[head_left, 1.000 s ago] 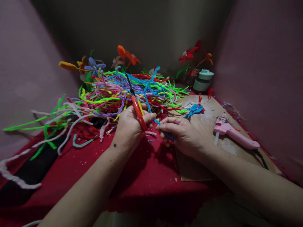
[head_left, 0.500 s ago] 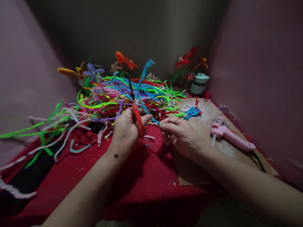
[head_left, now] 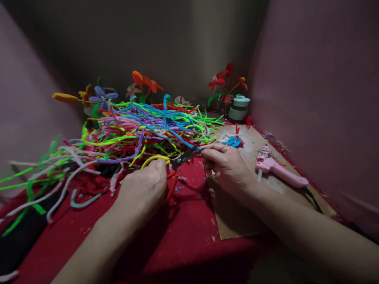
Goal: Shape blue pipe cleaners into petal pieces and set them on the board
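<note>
My left hand [head_left: 145, 183] is closed round the handles of a pair of scissors [head_left: 181, 159], one handle yellow and one red. The dark blades point right, with their tips close to the fingertips of my right hand [head_left: 226, 165]. That hand pinches the near end of a blue pipe cleaner [head_left: 165, 116], which runs up and away to the left in front of the pile. The blades lie at the blue strand just beside my right fingers; whether they touch it I cannot tell. Behind both hands spreads a heap of many-coloured pipe cleaners [head_left: 142, 122].
A pink glue gun [head_left: 280, 169] lies on a brown board [head_left: 237, 209] at the right, near a blue looped piece [head_left: 232, 141]. Pipe-cleaner flowers [head_left: 102, 96] and a lidded jar [head_left: 238, 108] stand behind. Small scraps dot the red cloth [head_left: 183, 232].
My left hand has turned the scissors from pointing upward to pointing right, and the blades are now by the blue pipe cleaner. The pipe cleaner's far end sits lower. The view has shifted slightly.
</note>
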`<state>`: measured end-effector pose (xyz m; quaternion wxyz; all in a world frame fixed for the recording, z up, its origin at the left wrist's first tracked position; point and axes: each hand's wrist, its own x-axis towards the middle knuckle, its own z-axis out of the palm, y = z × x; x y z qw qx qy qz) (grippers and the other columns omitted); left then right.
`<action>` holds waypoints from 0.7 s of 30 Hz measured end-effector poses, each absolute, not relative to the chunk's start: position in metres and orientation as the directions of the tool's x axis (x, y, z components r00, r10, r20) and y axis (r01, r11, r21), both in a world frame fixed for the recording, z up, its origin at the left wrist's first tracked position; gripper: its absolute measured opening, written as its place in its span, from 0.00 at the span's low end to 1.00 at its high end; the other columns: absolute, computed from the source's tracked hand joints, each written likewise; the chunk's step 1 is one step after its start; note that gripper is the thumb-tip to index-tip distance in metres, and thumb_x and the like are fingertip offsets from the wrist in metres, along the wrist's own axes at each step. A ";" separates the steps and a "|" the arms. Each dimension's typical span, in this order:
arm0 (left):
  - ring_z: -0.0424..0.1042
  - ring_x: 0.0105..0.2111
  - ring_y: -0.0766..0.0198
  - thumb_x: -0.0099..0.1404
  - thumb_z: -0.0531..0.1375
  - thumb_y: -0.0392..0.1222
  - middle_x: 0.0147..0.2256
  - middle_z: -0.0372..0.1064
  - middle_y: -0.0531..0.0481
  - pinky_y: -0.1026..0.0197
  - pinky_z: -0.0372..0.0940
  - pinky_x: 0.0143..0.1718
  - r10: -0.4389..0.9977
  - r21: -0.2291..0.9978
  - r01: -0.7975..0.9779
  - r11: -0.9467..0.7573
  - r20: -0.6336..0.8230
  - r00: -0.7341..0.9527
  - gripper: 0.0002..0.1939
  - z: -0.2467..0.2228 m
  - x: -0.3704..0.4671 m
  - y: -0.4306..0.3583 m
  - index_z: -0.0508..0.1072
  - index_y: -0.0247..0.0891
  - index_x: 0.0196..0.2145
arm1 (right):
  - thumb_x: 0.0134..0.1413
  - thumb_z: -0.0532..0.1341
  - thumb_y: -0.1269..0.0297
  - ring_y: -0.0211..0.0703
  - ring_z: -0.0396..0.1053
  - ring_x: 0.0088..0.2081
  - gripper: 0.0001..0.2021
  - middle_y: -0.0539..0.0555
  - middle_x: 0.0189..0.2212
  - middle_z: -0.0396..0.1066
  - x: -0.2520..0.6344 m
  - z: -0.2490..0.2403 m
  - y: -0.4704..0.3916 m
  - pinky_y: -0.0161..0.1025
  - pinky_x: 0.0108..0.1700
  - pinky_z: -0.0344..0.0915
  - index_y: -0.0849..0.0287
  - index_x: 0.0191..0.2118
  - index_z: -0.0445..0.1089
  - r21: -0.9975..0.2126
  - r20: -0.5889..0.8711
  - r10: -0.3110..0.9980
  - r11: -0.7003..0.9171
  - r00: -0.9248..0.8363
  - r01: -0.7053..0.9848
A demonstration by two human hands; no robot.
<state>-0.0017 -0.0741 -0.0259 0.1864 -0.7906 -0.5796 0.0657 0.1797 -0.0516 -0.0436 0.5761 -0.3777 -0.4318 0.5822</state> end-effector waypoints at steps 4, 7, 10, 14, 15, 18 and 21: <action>0.66 0.16 0.59 0.60 0.39 0.30 0.21 0.63 0.47 0.63 0.52 0.16 0.943 -0.395 0.885 -0.246 0.115 0.314 0.15 -0.024 0.001 -0.076 0.64 0.33 0.34 | 0.43 0.59 0.70 0.30 0.54 0.17 0.01 0.45 0.16 0.60 0.180 -0.044 -0.052 0.31 0.20 0.51 0.62 0.25 0.68 -0.951 0.077 0.996 0.059 -0.050 -0.304; 0.66 0.16 0.59 0.60 0.38 0.29 0.21 0.63 0.47 0.63 0.52 0.16 0.945 -0.407 0.881 -0.240 0.111 0.309 0.16 -0.024 0.001 -0.078 0.64 0.33 0.33 | 0.43 0.59 0.70 0.30 0.54 0.17 0.03 0.45 0.15 0.60 0.179 -0.045 -0.052 0.32 0.20 0.50 0.62 0.27 0.69 -0.956 0.087 0.995 0.071 -0.044 -0.286; 0.66 0.16 0.58 0.60 0.38 0.29 0.21 0.63 0.46 0.63 0.52 0.16 0.949 -0.402 0.887 -0.227 0.113 0.294 0.17 -0.025 0.002 -0.078 0.65 0.32 0.33 | 0.43 0.60 0.70 0.30 0.54 0.17 0.03 0.45 0.15 0.61 0.179 -0.045 -0.052 0.32 0.20 0.50 0.62 0.27 0.69 -0.962 0.088 0.996 0.076 -0.035 -0.264; 0.67 0.17 0.55 0.60 0.38 0.28 0.20 0.63 0.44 0.62 0.52 0.16 0.948 -0.371 0.900 -0.229 0.124 0.293 0.18 -0.025 0.002 -0.079 0.67 0.32 0.34 | 0.43 0.60 0.69 0.30 0.54 0.17 0.03 0.46 0.15 0.61 0.180 -0.045 -0.053 0.32 0.21 0.49 0.62 0.27 0.70 -0.964 0.087 0.995 0.073 -0.043 -0.256; 0.66 0.17 0.54 0.60 0.38 0.28 0.20 0.63 0.43 0.62 0.52 0.15 0.949 -0.364 0.904 -0.225 0.129 0.288 0.19 -0.024 0.002 -0.079 0.67 0.31 0.34 | 0.43 0.60 0.69 0.30 0.55 0.18 0.03 0.46 0.16 0.61 0.180 -0.045 -0.053 0.32 0.21 0.49 0.62 0.27 0.70 -0.964 0.086 0.995 0.073 -0.042 -0.256; 0.67 0.17 0.53 0.60 0.38 0.28 0.20 0.63 0.42 0.61 0.51 0.16 0.950 -0.353 0.910 -0.217 0.140 0.281 0.19 -0.024 0.003 -0.081 0.68 0.31 0.35 | 0.42 0.60 0.69 0.31 0.55 0.18 0.03 0.46 0.16 0.62 0.181 -0.045 -0.053 0.33 0.21 0.50 0.62 0.27 0.70 -0.965 0.087 0.995 0.074 -0.039 -0.253; 0.66 0.17 0.53 0.60 0.38 0.28 0.20 0.63 0.43 0.61 0.50 0.16 0.946 -0.377 0.902 -0.211 0.152 0.285 0.19 -0.025 0.004 -0.082 0.67 0.31 0.34 | 0.42 0.60 0.69 0.30 0.55 0.18 0.03 0.46 0.17 0.62 0.180 -0.045 -0.054 0.33 0.21 0.49 0.62 0.26 0.70 -0.967 0.084 0.996 0.073 -0.036 -0.245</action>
